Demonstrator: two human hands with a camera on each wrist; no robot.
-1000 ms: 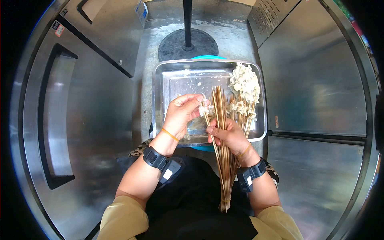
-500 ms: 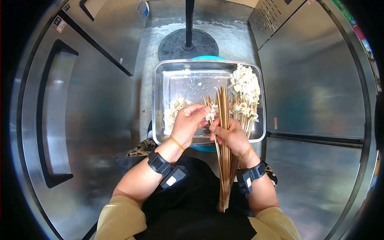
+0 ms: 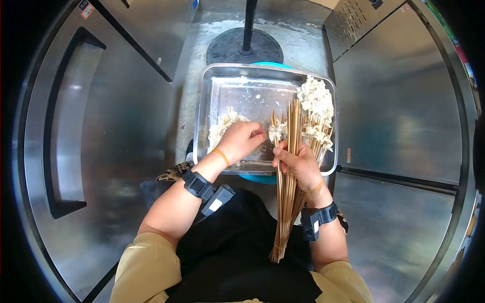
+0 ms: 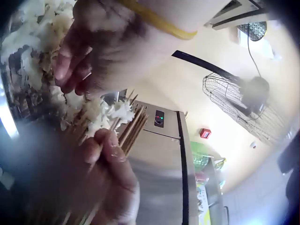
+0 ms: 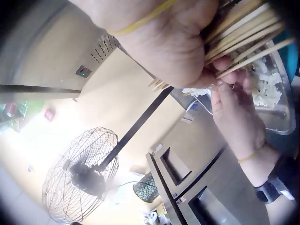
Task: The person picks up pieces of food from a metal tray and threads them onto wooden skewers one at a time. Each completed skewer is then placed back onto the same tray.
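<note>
In the head view the right hand [image 3: 304, 169] grips a bundle of thin wooden skewers [image 3: 286, 207], its thumb across one skewer set apart on the left. Whitish pieces [image 3: 277, 131] are threaded near that skewer's tip. The left hand [image 3: 241, 142] is just left of these pieces, apart from them, fingers loosely bent and nothing visible in them. Beyond it lies a heap of loose whitish pieces [image 3: 225, 123]. The left wrist view shows the left hand [image 4: 101, 56] above the right hand [image 4: 115, 178]. In the right wrist view skewers [image 5: 248, 37] partly hide the left hand's fingertips.
A metal tray [image 3: 199, 116] lies under both hands. Loaded skewers with whitish clumps [image 3: 316, 101] rest along its right side. A black round stand base [image 3: 222, 46] is behind it, and steel cabinets [image 3: 126, 126] flank both sides.
The left hand has let go of the whitish pieces at the skewer tip and drawn back to the left. The right hand still grips the bundle, now slightly farther right in the view.
</note>
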